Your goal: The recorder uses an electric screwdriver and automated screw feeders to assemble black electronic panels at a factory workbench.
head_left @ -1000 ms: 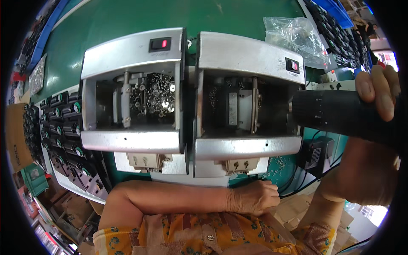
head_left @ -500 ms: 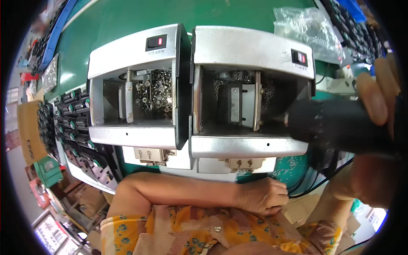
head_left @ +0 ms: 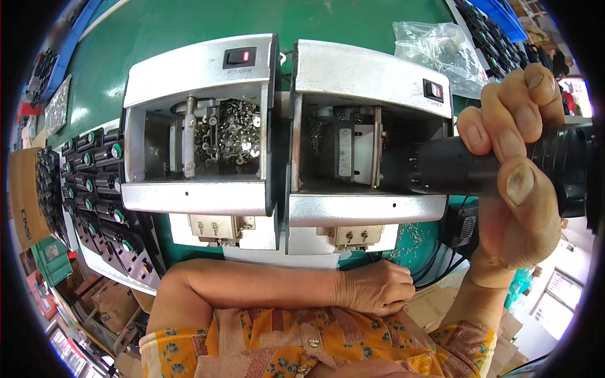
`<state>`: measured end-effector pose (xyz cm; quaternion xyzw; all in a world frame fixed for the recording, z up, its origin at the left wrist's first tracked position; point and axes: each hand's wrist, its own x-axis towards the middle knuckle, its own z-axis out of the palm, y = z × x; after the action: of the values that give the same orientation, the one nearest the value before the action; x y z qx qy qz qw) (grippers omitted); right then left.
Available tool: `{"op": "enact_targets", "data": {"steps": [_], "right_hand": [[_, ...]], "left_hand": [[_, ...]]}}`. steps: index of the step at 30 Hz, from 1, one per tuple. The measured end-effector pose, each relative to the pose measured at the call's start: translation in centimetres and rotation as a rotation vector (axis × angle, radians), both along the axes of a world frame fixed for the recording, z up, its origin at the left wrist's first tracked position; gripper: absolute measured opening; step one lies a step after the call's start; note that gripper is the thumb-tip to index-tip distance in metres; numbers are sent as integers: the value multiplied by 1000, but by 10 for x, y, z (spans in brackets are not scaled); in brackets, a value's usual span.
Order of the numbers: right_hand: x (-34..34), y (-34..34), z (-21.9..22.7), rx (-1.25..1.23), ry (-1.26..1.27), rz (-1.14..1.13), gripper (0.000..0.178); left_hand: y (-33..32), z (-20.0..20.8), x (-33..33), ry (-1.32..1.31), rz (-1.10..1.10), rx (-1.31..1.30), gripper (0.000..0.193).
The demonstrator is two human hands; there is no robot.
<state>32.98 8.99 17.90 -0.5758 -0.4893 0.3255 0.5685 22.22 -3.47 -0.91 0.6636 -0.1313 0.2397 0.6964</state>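
Observation:
My right hand [head_left: 520,170] is wrapped around a thick black cylindrical power tool [head_left: 454,167] held sideways, its front end pointing into the open bay of the right one of two metal screw feeders [head_left: 372,75]. The left feeder [head_left: 195,69] stands close beside it, its bin full of small loose screws [head_left: 227,135]. My left forearm lies across my body along the table's front edge. My left hand [head_left: 375,290] rests there with fingers curled under, nothing visible in it, just below the right feeder's front bracket [head_left: 353,236].
A tray of black parts with green centres [head_left: 94,183] runs along the left of the green table [head_left: 189,25]. A clear plastic bag [head_left: 441,47] lies at the back right. Loose screws [head_left: 409,236] and black cables [head_left: 444,264] sit by the right feeder. A cardboard box [head_left: 25,195] stands at far left.
My right hand has brought the black tool leftward and higher, so its front end now overlaps the right feeder's bay. My left hand has stayed at the table edge.

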Motion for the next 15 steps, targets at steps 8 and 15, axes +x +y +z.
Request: {"op": "enact_targets", "data": {"steps": [8, 15], "right_hand": [[30, -21, -15, -24, 17, -136, 56], [54, -28, -53, 230, 172, 31, 46]], "left_hand": [[4, 5, 2, 53, -33, 9, 21], [3, 5, 2, 45, -18, -3, 23]]}}
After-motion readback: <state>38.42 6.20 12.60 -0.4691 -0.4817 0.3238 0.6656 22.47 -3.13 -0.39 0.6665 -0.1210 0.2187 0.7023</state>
